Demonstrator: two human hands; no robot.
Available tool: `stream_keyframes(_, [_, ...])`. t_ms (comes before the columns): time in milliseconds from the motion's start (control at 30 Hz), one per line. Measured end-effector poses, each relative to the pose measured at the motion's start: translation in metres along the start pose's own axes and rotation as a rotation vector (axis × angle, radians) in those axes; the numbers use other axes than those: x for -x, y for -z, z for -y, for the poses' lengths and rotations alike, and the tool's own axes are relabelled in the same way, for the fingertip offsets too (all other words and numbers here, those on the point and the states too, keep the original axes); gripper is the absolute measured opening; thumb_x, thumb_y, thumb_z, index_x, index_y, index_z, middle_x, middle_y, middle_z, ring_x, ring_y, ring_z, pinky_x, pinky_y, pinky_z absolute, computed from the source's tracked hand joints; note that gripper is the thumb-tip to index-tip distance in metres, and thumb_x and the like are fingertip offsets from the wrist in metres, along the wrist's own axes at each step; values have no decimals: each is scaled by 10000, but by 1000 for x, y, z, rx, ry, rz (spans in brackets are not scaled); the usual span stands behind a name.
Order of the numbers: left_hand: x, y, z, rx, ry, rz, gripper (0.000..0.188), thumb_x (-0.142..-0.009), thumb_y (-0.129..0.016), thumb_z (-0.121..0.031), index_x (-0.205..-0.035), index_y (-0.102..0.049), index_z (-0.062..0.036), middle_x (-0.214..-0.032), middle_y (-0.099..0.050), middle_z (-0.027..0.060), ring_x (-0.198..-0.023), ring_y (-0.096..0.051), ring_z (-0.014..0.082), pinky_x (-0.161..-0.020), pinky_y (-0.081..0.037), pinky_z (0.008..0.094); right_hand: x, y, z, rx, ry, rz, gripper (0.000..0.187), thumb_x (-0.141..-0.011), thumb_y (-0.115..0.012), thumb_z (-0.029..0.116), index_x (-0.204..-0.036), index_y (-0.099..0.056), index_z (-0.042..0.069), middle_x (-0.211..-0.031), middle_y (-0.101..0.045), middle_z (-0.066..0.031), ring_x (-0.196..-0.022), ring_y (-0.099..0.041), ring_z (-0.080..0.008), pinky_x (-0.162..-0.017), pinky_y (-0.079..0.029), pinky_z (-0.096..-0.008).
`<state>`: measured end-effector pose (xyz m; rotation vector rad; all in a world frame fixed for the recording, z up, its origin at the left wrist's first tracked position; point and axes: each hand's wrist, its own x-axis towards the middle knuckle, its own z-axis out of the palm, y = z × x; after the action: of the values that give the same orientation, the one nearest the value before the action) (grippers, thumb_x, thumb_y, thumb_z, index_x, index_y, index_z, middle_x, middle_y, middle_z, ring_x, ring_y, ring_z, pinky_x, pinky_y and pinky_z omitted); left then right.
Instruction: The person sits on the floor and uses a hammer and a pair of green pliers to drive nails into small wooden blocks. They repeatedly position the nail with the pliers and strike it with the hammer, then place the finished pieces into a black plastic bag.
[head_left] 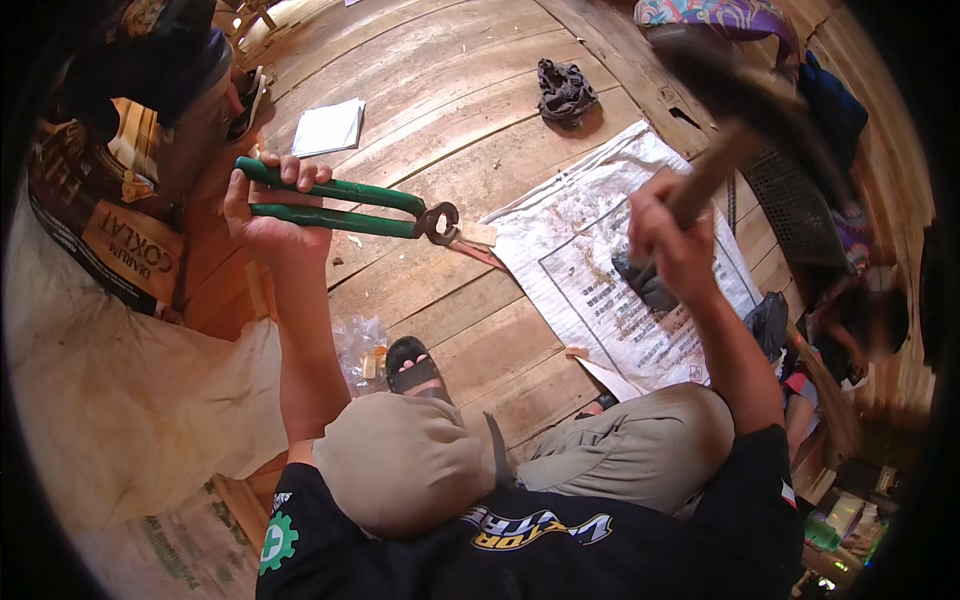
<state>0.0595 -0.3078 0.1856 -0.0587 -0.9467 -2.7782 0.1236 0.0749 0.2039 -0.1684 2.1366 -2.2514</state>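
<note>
My left hand is wrapped round the green handles of a pair of pincers, held level above the plank floor. Their dark rounded jaws are at a small pale wooden block; whether they grip it I cannot tell. A reddish strip lies just below the block. On the other side, my right hand is closed on a raised hammer with a wooden handle. Its long dark head is blurred by motion. Beneath this hand a dark lump rests on a white printed sack.
A crumpled black bag and folded white paper lie farther off. Clear plastic is beside my sandalled foot. At left sits a brown printed bag near another person. A dark crate and broom stand right.
</note>
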Motion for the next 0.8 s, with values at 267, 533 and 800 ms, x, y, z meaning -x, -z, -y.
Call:
stream_keyframes(267, [14,-17,16,-238,-99,99,351,-876,-482,-440,-892,-543,-94,-719,-469,52,-667,-449,186,-724,-388,387,20,10,-96,1190,-459,513,237,-819,-585,221,-935,-657,27,-877,-662,-249,-830,-628,-427,-751,-495,-476])
stream_keyframes(533, [5,-6,7,-94,-38,-10,363,-878,-485,-436,-887,-553,-79,-717,-473,57,-671,-453,194,-721,-388,389,-3,2,-15,76,-95,34,207,-876,-608,68,-682,-536,84,-594,-513,41,-498,-450,-25,-442,-351,-208])
stream_keyframes(800, [2,-11,9,-63,55,57,335,-868,-508,-409,-871,-552,-77,-720,-468,58,-664,-456,196,-722,-398,379,24,15,-113,1145,-492,445,275,-774,-588,221,-972,-676,50,-882,-678,-215,-861,-655,-394,-801,-507,-479])
